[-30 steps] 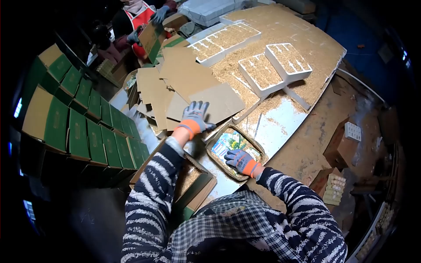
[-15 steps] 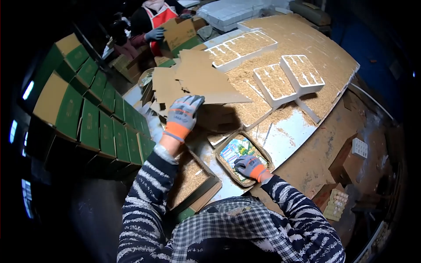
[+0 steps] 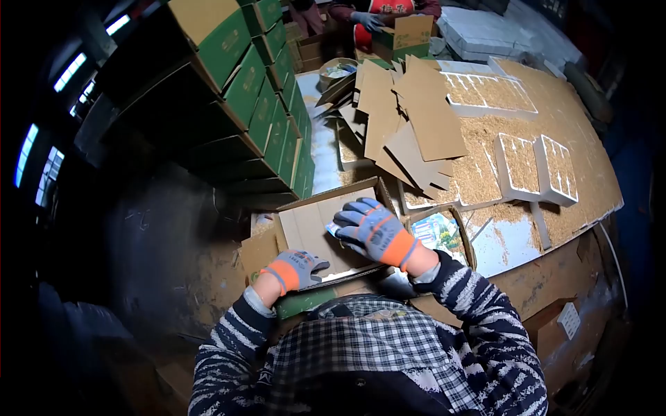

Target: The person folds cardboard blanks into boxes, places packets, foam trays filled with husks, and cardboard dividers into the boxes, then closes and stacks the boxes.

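Note:
In front of me an open cardboard box (image 3: 380, 188) has a flat cardboard sheet (image 3: 312, 225) inside, covering what lies beneath. My left hand (image 3: 295, 269), in a grey and orange glove, rests at the near left edge of the sheet with fingers stretched out. Above the sheet's right part, my right hand (image 3: 374, 232) pinches a small blue-and-white printed card (image 3: 332, 228); most of it is hidden by the fingers. Just right of the box, a basket (image 3: 469, 243) holds more printed cards (image 3: 436, 231).
Green boxes (image 3: 243, 87) are stacked at the left. Loose cardboard sheets (image 3: 430, 114) lie piled beyond my box. White divided frames (image 3: 517, 166) filled with shavings stand on the table (image 3: 590, 173). Across from me, a person in a red apron (image 3: 392, 7) handles a green box (image 3: 399, 43).
My view has swung left. A cardboard sheet now covers the shavings in the box. My left hand has come down onto it, and my right hand has left the basket with a card.

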`<state>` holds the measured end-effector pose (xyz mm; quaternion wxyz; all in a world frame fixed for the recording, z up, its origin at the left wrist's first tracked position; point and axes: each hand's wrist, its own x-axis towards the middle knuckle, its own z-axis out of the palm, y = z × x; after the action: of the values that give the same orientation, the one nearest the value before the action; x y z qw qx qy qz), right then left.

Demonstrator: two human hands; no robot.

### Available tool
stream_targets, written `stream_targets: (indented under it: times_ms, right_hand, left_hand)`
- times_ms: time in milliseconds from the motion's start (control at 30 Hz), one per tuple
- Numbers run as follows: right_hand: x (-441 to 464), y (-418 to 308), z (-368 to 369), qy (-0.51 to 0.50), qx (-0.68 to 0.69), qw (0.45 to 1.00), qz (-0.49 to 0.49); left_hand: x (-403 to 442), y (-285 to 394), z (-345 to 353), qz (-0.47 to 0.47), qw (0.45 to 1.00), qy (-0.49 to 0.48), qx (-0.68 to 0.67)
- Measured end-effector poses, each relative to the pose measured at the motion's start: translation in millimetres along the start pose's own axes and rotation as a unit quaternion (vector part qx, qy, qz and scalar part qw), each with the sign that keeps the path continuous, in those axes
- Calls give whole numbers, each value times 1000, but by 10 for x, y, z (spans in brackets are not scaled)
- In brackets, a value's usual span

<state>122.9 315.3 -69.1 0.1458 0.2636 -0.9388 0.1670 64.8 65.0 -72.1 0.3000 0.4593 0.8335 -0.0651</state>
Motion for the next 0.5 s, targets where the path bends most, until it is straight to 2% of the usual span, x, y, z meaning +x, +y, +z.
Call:
stream_targets:
  times_ms: [33, 67, 100, 133, 167, 200, 233, 267, 300, 333, 367, 400, 433, 467, 500]
  right_hand:
    - [10, 72, 336, -131, -10, 991, 20]
    - [-64, 175, 553, -148, -19, 989, 4]
    - [-48, 180, 483, -163, -27, 986, -11]
    - [-36, 254, 361, -169, 48, 984, -12]
    - [-63, 241, 153, -58, 132, 990, -10]
    - [-99, 200, -94, 36, 209, 977, 37]
    - [-270, 332, -62, 143, 209, 963, 88]
    - [-331, 475, -84, 231, 258, 932, 107]
    - [-431, 552, -105, 248, 337, 879, 229]
    - [-549, 731, 17, 233, 419, 837, 265]
    - [-604, 790, 191, 193, 495, 796, 291]
    - [-659, 850, 365, 155, 561, 746, 323]
    - [-696, 810, 525, 93, 620, 700, 343]
    - [-799, 952, 834, 57, 631, 662, 400]
    - [-685, 825, 703, -20, 547, 742, 388]
  left_hand:
    - [-57, -13, -17, 40, 997, 36, -50]
    - [-122, -17, -27, 81, 989, 73, -98]
    - [-222, -52, -52, 79, 989, 78, -100]
    - [-332, -110, -99, 123, 948, 166, -242]
    - [-442, -113, -115, 163, 876, 248, -379]
    - [-561, -49, -110, 87, 759, 353, -541]
    - [-565, -223, 30, 31, 745, 468, -474]
    - [-522, -380, 191, -11, 666, 507, -547]
    - [-426, -520, 375, -52, 576, 539, -612]
    - [-224, -671, 670, -52, 573, 540, -614]
    - [6, -812, 1024, -6, 698, 534, -477]
    - [49, -620, 889, -60, 652, 406, -638]
    - [87, -419, 738, -141, 565, 281, -763]
    - [303, -395, 787, -85, 494, 259, -826]
    - [562, -398, 911, -87, 555, 297, -772]
